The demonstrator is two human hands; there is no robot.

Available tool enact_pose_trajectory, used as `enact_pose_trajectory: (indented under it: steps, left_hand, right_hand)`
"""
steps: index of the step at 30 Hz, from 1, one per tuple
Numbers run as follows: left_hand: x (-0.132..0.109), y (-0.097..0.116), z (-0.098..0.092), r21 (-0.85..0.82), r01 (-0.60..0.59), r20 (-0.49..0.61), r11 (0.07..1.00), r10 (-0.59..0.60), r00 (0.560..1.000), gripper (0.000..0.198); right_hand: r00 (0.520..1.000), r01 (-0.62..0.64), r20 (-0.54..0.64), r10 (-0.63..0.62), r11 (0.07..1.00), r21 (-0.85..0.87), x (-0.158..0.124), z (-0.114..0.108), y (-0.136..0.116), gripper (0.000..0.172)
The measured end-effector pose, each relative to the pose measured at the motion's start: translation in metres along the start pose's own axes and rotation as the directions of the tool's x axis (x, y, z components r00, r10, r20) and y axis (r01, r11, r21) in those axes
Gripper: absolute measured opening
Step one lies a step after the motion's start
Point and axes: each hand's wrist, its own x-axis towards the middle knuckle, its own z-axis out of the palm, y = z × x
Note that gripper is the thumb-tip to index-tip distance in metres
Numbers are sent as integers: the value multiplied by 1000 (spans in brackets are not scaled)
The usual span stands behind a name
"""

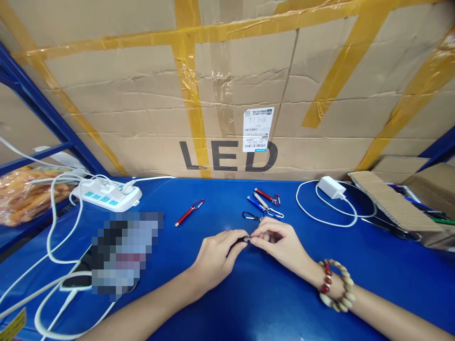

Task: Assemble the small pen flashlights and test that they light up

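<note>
My left hand [218, 255] is closed around a small black keychain flashlight [243, 239] with a silvery end, mostly covered by the fingers. My right hand [279, 242] pinches at that silvery end; the fingertips of both hands almost meet. Just beyond them lies a black carabiner [250, 216]. Behind the right hand sit a blue keychain flashlight [256, 204], a silver one [260, 200] and a red one [265, 194], with carabiners attached. Another red keychain flashlight [185, 216] with a red carabiner lies farther left.
A white power strip [110, 195] with cables and a blurred-out phone-like device [124, 255] occupy the left. On the right are a white charger [331, 187] with a looped cord and an open cardboard box [394, 203]. A large taped carton [149, 109] walls off the back.
</note>
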Motion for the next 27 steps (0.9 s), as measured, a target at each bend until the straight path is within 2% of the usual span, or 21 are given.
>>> enact_pose_trajectory:
  steps: [8, 19, 27]
  left_hand:
    - [1, 0, -1, 27, -61, -34, 998, 62, 997, 18]
    - [-1, 0, 0, 47, -19, -18, 999, 20, 1000, 16]
    - [-5, -1, -1, 39, -41, -25, 998, 42, 999, 14]
  right_hand:
    - [1000, 9, 12, -8, 1000, -25, 0, 0, -2, 25]
    - [999, -44, 2, 44, 999, 2, -1, -1, -2, 24]
    - [1000, 3, 27, -3, 1000, -2, -1, 2, -1, 24]
